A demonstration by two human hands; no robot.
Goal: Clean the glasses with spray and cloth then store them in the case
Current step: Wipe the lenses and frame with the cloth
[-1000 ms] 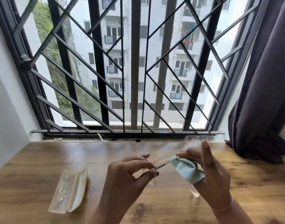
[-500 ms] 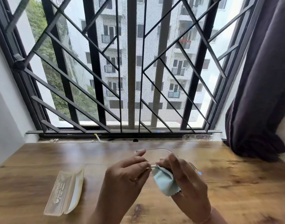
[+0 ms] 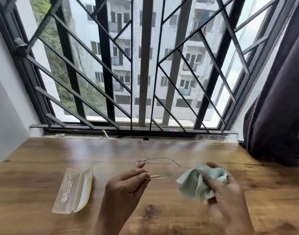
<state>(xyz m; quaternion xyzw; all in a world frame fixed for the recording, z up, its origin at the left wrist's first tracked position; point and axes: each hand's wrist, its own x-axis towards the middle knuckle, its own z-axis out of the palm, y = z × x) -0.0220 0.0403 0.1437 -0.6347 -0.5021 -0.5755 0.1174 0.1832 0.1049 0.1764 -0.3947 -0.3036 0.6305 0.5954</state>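
Clear-framed glasses (image 3: 159, 167) are held above the wooden table (image 3: 43, 167), their temples spread wide. My left hand (image 3: 126, 187) pinches the left end of the frame between thumb and fingers. My right hand (image 3: 225, 192) grips a crumpled pale green cloth (image 3: 194, 185) wrapped around the right end of the frame, so that lens is hidden. A translucent glasses case (image 3: 72, 189) lies open on the table to the left of my hands. No spray bottle is in view.
A barred window (image 3: 145, 65) runs along the table's far edge, with small bits of debris on the sill (image 3: 104, 133). A dark curtain (image 3: 277, 107) hangs at the right and reaches the table's back corner. A white wall (image 3: 6, 107) bounds the left.
My right hand and the cloth have slid right along the frame, away from my left hand. The glasses now stretch out between the two hands.
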